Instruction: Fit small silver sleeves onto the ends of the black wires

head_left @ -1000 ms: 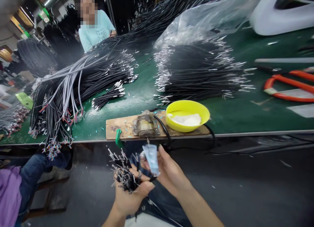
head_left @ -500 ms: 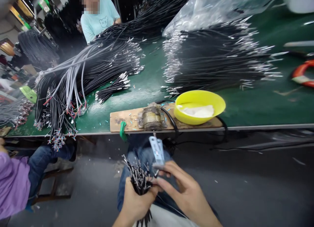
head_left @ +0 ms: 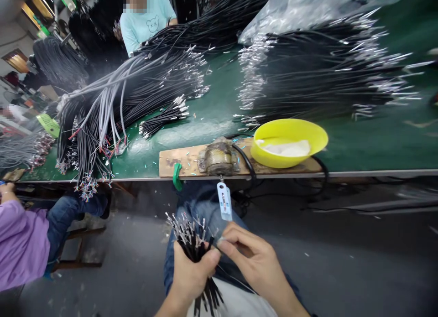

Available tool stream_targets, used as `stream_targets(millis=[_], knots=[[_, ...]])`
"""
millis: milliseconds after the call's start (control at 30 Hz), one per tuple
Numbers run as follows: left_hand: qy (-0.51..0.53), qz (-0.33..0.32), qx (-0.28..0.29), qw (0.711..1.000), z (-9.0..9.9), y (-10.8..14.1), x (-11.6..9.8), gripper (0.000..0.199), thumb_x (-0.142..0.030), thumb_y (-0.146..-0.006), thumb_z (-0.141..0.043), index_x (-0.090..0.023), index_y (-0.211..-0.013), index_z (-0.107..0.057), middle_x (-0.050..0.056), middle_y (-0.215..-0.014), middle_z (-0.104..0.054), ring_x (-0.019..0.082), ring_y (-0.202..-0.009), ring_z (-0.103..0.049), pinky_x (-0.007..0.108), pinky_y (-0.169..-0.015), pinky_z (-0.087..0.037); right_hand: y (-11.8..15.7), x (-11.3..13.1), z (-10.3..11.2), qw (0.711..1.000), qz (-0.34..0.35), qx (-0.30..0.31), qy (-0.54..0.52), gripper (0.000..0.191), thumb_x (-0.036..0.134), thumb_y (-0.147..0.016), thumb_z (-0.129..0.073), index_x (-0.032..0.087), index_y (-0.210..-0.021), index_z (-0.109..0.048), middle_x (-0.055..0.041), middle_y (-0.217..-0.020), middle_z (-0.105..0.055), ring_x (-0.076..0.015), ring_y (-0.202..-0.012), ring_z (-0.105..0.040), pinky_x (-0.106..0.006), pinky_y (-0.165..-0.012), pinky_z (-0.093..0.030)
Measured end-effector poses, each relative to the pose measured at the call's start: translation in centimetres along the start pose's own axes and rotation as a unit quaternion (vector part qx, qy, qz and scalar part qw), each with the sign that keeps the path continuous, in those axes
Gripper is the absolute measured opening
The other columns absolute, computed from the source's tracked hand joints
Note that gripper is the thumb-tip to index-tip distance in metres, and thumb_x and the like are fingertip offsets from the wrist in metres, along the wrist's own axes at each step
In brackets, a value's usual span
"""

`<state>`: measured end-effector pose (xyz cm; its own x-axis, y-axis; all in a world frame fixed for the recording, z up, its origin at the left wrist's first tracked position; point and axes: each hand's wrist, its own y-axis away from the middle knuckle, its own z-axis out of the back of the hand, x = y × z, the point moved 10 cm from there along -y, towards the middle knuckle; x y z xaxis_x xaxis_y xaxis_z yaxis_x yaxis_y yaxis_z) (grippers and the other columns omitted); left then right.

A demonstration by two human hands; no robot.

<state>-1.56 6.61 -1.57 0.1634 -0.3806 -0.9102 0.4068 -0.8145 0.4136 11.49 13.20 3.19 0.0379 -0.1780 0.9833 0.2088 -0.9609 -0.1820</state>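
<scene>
My left hand [head_left: 193, 271] is wrapped round a bundle of black cables [head_left: 191, 239], whose stripped, silvery wire ends point up and away from me. Close beside it, my right hand [head_left: 251, 255] pinches the end of one cable between thumb and fingertips; the fine wire there is partly hidden. Just beyond the right fingers, a light blue clip [head_left: 224, 200] hangs from the shaft of a small motor [head_left: 219, 158]. The motor sits on a wooden board [head_left: 167, 164] at the table edge.
On the green table [head_left: 359, 148] stands a yellow bowl [head_left: 289, 143] holding white material. Behind lie a large stack of black cables [head_left: 315, 75] and grey cables [head_left: 118, 86]. A green clamp [head_left: 177, 175] grips the board. One person [head_left: 147, 25] is across the table, another [head_left: 23, 244] at left.
My right fingers have drawn back slightly from the blue clip, which now hangs straighter, its two halves together. The whole view has shifted a little, so the table things appear further right.
</scene>
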Motion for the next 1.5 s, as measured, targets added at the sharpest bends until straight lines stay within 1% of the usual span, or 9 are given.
stream_targets(millis=[133,400,567,667,867,1033,1167,1300,1500], knots=[[0.020,-0.006,-0.004,1.000,-0.2,0.2,-0.2,0.043,-0.051,-0.051,-0.075,-0.015,-0.061,-0.053,-0.006,-0.041,-0.044,0.006,-0.034,-0.036,0.021,-0.035,-0.032,0.0,-0.2,-0.3,1.000,-0.011,0.013,-0.016,0.038,0.040,-0.081,-0.054,0.020,-0.050,-0.053,-0.0005,-0.050,-0.049,-0.0153,-0.049,-0.047,-0.026,-0.047,-0.038],[-0.007,-0.017,-0.010,1.000,0.5,-0.4,0.6,0.034,-0.040,-0.051,-0.079,-0.014,-0.060,-0.058,-0.005,-0.044,-0.049,0.011,-0.044,-0.049,0.024,-0.047,-0.043,0.4,0.0,0.2,1.000,0.009,0.007,0.011,0.024,0.031,-0.081,-0.056,0.020,-0.061,-0.057,-0.0011,-0.057,-0.054,-0.0155,-0.054,-0.051,-0.025,-0.051,-0.042],[0.016,0.005,-0.014,1.000,-0.2,-0.5,0.8,0.041,-0.045,-0.048,-0.079,-0.013,-0.062,-0.057,-0.006,-0.043,-0.048,0.006,-0.035,-0.039,0.020,-0.036,-0.035,0.5,0.4,0.5,0.999,0.029,0.005,0.024,0.018,0.027,-0.079,-0.058,0.020,-0.063,-0.058,-0.0002,-0.056,-0.054,-0.0140,-0.051,-0.050,-0.023,-0.048,-0.043],[0.012,0.002,-0.024,1.000,-0.2,-0.5,0.8,0.042,-0.045,-0.047,-0.079,-0.013,-0.064,-0.058,-0.003,-0.048,-0.054,0.007,-0.036,-0.042,0.021,-0.036,-0.036,0.6,0.5,0.7,0.999,0.038,-0.002,0.027,0.018,0.025,-0.080,-0.056,0.019,-0.063,-0.057,0.0003,-0.055,-0.053,-0.0135,-0.049,-0.049,-0.022,-0.047,-0.042],[0.006,-0.009,-0.011,1.000,-0.3,-0.5,0.8,0.038,-0.043,-0.048,-0.079,-0.013,-0.065,-0.061,0.004,-0.058,-0.063,0.019,-0.057,-0.061,0.031,-0.056,-0.051,0.8,-0.1,0.7,0.999,0.032,-0.013,0.038,0.023,0.023,-0.080,-0.054,0.019,-0.057,-0.053,0.0014,-0.052,-0.049,-0.0127,-0.048,-0.047,-0.022,-0.046,-0.039],[-0.004,-0.017,-0.008,1.000,-0.5,-0.4,0.6,0.040,-0.044,-0.050,-0.078,-0.012,-0.070,-0.064,0.008,-0.066,-0.067,0.022,-0.065,-0.063,0.034,-0.065,-0.052,0.9,-0.3,0.6,0.999,0.023,-0.028,0.025,0.027,0.023,-0.080,-0.052,0.019,-0.054,-0.049,0.0020,-0.050,-0.046,-0.0123,-0.046,-0.045,-0.022,-0.044,-0.037],[-0.021,-0.035,0.002,0.999,-0.8,-0.2,-0.1,0.035,-0.041,-0.052,-0.077,-0.013,-0.067,-0.063,0.007,-0.064,-0.065,0.020,-0.063,-0.061,0.031,-0.060,-0.051,1.0,-0.6,0.5,0.999,0.012,-0.030,0.016,0.030,0.025,-0.081,-0.051,0.019,-0.052,-0.046,0.0018,-0.049,-0.045,-0.0124,-0.046,-0.044,-0.023,-0.044,-0.037],[-0.043,-0.042,0.003,0.998,-1.3,0.3,-1.1,0.023,-0.028,-0.052,-0.075,-0.015,-0.061,-0.058,0.003,-0.058,-0.060,0.015,-0.054,-0.056,0.026,-0.049,-0.049,1.1,-0.9,0.8,0.999,0.007,-0.046,0.020,0.034,0.025,-0.082,-0.050,0.019,-0.049,-0.044,0.0021,-0.048,-0.043,-0.0119,-0.045,-0.042,-0.023,-0.044,-0.036],[-0.059,-0.025,0.009,0.998,-1.9,0.8,-1.8,0.019,-0.014,-0.049,-0.069,-0.018,-0.058,-0.052,-0.001,-0.053,-0.057,0.014,-0.049,-0.054,0.024,-0.045,-0.048,1.1,-0.5,1.5,0.996,0.017,-0.089,0.022,0.042,0.024,-0.081,-0.052,0.020,-0.045,-0.031,0.0056,-0.045,-0.031,-0.0088,-0.040,-0.033,-0.021,-0.040,-0.030]])
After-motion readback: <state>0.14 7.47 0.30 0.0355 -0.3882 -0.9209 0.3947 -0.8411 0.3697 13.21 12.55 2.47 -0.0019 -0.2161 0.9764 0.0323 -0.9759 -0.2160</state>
